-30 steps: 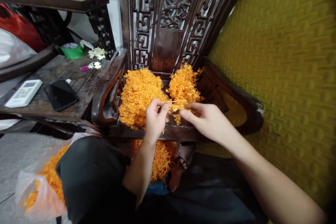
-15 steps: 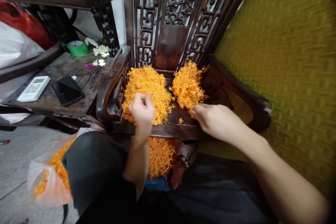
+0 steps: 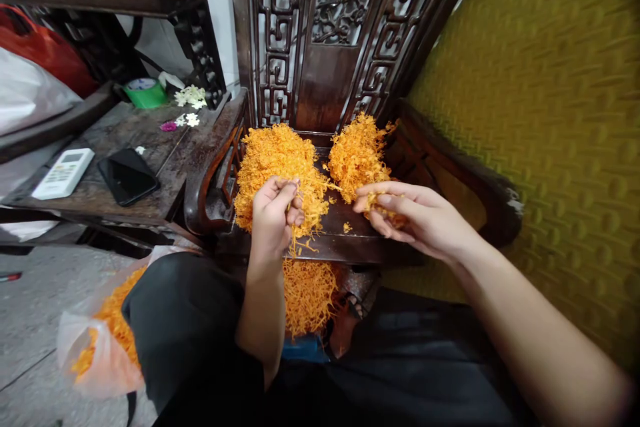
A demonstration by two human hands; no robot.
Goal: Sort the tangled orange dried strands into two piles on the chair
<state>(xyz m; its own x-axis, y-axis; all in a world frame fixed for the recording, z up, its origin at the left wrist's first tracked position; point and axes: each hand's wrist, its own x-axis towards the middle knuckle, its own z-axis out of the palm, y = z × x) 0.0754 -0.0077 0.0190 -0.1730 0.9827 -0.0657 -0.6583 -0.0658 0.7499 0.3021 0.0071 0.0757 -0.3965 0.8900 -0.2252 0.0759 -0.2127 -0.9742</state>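
Two heaps of thin orange strands that look like cordyceps lie on the dark wooden chair seat [image 3: 345,245]: a larger left heap [image 3: 275,153] and a smaller right heap [image 3: 357,153]. My left hand [image 3: 277,210] is in front of the larger heap, its thumb and fingers closed on a few strands that hang below. Close to the smaller heap, my right hand [image 3: 407,213] curls around a small bunch of orange strands [image 3: 390,210]. Longer strands fill a container [image 3: 307,297] under the seat edge, between my legs; its lower part shows blue.
On the side table [image 3: 165,137] at left are a white remote [image 3: 64,173], a black phone [image 3: 129,175], green tape [image 3: 145,93] and small flowers [image 3: 191,97]. A plastic bag [image 3: 107,353] with orange strands stands on the floor. A yellow textured surface [image 3: 540,113] rises at right.
My left hand has turned, and strands now show hanging from its fingers. The right hand has opened from a pinch into a loose curl around a small bunch.
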